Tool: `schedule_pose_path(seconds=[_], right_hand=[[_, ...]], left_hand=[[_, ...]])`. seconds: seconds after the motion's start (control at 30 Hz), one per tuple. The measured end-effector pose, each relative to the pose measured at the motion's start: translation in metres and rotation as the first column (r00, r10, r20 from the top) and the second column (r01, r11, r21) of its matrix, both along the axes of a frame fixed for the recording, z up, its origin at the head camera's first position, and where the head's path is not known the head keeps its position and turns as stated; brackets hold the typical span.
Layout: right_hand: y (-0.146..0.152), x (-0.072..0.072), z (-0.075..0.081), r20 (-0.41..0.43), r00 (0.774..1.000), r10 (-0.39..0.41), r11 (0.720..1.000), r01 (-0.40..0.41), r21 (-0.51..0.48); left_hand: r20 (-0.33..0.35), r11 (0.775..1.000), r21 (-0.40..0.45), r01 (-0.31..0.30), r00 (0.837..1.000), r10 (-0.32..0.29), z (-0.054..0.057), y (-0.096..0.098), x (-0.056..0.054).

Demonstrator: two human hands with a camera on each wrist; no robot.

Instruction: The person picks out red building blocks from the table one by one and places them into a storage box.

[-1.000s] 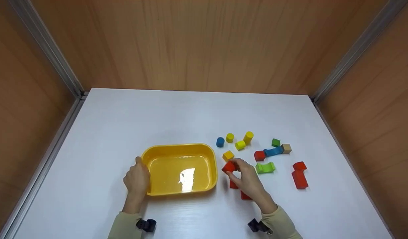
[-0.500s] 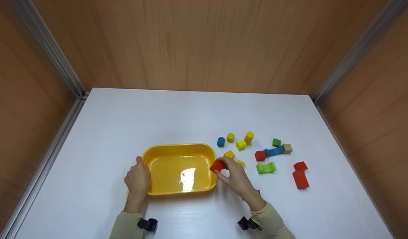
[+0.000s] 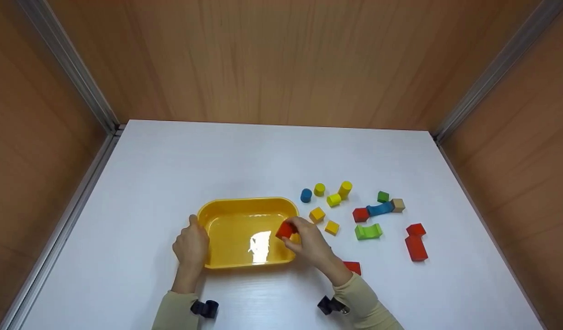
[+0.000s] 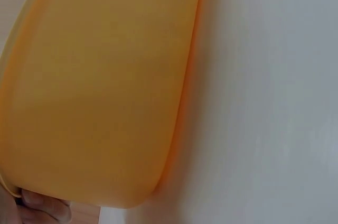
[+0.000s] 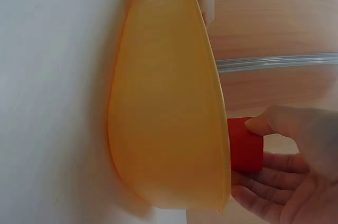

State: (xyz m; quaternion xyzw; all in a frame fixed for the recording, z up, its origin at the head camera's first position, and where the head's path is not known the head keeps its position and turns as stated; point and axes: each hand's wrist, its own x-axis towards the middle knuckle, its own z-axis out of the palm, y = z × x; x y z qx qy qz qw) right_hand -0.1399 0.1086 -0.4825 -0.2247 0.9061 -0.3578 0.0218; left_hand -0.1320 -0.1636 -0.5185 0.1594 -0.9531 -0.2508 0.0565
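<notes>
Our left hand (image 3: pixel 190 243) grips a glossy yellow plastic tray (image 3: pixel 231 236) while our right hand (image 3: pixel 312 244) pinches, over the tray's right end, a red, flat-sided block (image 3: pixel 284 230), probably light, stiff wood best held by opposite faces.

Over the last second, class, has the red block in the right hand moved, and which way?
Yes: the red block moved left in the head view, from right of the yellow tray to over its interior.

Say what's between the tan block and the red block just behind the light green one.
A blue curved block lies between the tan block and that red block; the head view shows it.
</notes>
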Motion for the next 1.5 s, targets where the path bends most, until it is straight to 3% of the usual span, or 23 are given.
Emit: schedule_pose_path(seconds=[0.33,0.73,1.03,1.2,1.4,1.5], right_hand=[[-0.015,-0.006,-0.011,0.02,0.995,0.096,0.994,-0.097,0.059],[-0.029,-0.011,-0.013,0.159,0.983,0.089,0.974,-0.12,0.194],[-0.034,-0.017,-0.018,0.191,0.974,0.123,0.949,-0.172,0.266],[-0.036,-0.019,-0.019,0.205,0.97,0.13,0.945,-0.184,0.272],[-0.038,-0.02,-0.019,0.158,0.975,0.154,0.929,-0.198,0.314],[-0.039,-0.019,-0.019,0.185,0.973,0.138,0.931,-0.191,0.311]], left_hand=[[-0.015,1.0,-0.003,0.002,1.0,-0.002,0.0,0.001,0.0],[-0.046,1.0,-0.01,0.01,0.999,-0.01,-0.002,0.001,-0.001],[-0.005,1.0,-0.004,0.004,1.0,-0.004,-0.001,0.001,-0.001],[-0.018,1.0,-0.009,0.001,1.0,-0.001,-0.001,0.001,0.0],[-0.022,1.0,-0.009,0.002,1.0,-0.003,0.0,0.001,0.001],[-0.014,1.0,-0.012,0.001,1.0,-0.001,0.0,0.001,0.001]])
